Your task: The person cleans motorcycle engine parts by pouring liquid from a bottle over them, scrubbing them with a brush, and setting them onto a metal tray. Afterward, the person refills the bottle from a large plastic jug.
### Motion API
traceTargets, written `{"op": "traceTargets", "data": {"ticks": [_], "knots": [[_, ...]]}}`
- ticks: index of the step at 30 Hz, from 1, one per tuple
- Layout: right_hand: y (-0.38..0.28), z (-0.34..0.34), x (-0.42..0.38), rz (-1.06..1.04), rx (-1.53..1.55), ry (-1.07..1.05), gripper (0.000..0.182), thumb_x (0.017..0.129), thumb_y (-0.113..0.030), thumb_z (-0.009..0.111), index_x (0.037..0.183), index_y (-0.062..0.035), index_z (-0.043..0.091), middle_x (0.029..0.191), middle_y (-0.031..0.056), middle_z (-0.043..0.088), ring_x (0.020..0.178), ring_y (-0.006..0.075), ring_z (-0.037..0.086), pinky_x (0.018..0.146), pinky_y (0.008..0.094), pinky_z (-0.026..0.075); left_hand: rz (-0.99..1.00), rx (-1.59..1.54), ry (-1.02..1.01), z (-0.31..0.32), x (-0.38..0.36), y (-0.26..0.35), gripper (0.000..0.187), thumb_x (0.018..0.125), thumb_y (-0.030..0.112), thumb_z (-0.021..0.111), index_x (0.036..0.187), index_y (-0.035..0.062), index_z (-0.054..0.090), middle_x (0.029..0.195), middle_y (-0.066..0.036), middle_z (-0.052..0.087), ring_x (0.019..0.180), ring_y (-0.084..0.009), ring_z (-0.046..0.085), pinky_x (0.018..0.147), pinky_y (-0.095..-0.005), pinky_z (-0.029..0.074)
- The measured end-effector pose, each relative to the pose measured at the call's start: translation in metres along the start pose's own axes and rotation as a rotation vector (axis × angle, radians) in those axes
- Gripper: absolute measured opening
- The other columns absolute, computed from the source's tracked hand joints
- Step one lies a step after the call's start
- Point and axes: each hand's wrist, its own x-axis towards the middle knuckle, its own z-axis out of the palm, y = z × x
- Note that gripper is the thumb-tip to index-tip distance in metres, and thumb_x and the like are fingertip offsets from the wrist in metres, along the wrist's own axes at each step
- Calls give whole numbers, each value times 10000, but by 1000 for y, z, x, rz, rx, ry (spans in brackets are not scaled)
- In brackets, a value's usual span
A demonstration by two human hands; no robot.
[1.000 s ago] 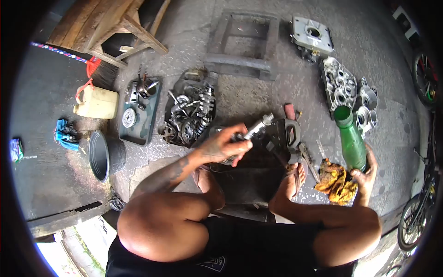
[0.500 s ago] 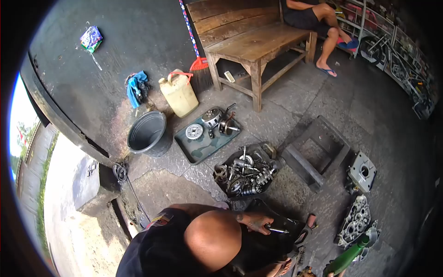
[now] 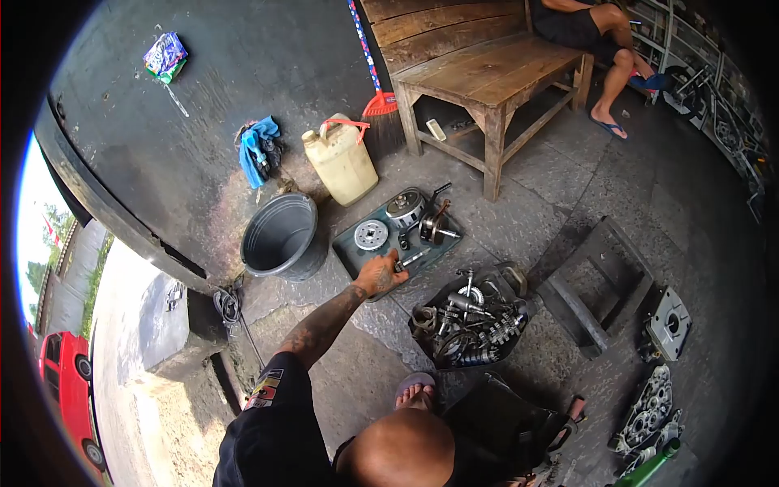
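My left hand reaches forward over the near edge of the dark green tray. Its fingers are closed on a slim, shiny metal shaft, whose free end points right, low over the tray. On the tray lie a round slotted clutch plate, a clutch basket and a crankshaft. Just right of the hand, a dark basin is heaped with gears and shafts. My right hand is outside the picture; a green bottle shows at the lower right edge.
Behind the tray stand a black bucket, a yellowish jerrycan and a wooden bench with a person seated on it. A low wooden frame and engine casings lie to the right. My knee is below.
My left hand has moved from beside my knee forward to the tray, carrying the metal shaft. The view has shifted left, and the green bottle is lower at the edge.
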Motion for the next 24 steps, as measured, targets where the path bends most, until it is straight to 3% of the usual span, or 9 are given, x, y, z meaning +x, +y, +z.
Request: {"op": "traceTargets", "data": {"ticks": [6,8,12,14,16,18,21,22,24], "knots": [[1,1,9,15,-67,-7,844,762,-465,782,1369,17,447,1213,173,581,1042,248,576,886,364,461,-173,112,40,48,32,-46,653,782,519,702,1162,26,506,892,-215,686,832,-415,666,724,-501,521],[5,-4,11,24,-79,-11,853,759,-478,781,1366,19,447,1207,171,583,1033,248,580,877,363,464,-151,143,41,58,34,-48,644,797,525,687,1159,30,490,876,-201,689,818,-403,673,702,-502,517],[20,-28,14,37,-91,-22,870,752,-505,779,1360,22,447,1194,166,587,1015,247,587,859,361,471,-131,187,20,71,30,-30,644,857,662,557,1087,67,470,857,-187,687,795,-388,677,671,-508,507],[33,-44,15,35,-65,-31,879,749,-519,778,1358,23,447,1188,164,589,1006,247,590,851,360,475,-80,204,106,81,27,-33,608,891,652,508,1080,75,480,862,-172,684,801,-384,672,661,-520,501],[46,-58,12,33,-33,-25,889,746,-532,777,1355,24,447,1181,161,591,997,247,594,842,358,478,-62,218,112,81,26,-34,550,931,613,471,1059,79,505,923,-155,668,872,-366,654,684,-514,500],[57,-68,6,30,10,-32,898,743,-546,776,1352,26,447,1175,159,593,988,246,597,833,357,482,-5,308,157,77,26,-35,489,956,548,470,1062,77,548,1015,-124,592,1007,-325,580,803,-489,471],[71,-78,-9,29,97,-15,912,738,-566,774,1348,28,447,1165,156,596,974,246,602,820,355,487,96,228,457,60,26,-2,437,965,437,521,1130,32,546,1030,-125,539,1006,-316,530,810,-457,426],[74,-75,-15,25,117,38,909,736,-565,777,1342,28,450,1146,153,604,963,241,604,811,349,486,227,107,555,53,22,24,387,966,366,555,1139,20,541,1000,-131,543,943,-325,543,774,-457,437],[57,-54,-23,-2,172,167,898,730,-562,785,1323,26,457,1091,145,628,929,228,610,786,330,484,194,-247,283,39,-4,91,411,935,333,619,1149,-7,531,1009,-158,560,941,-337,567,801,-449,471]]}}
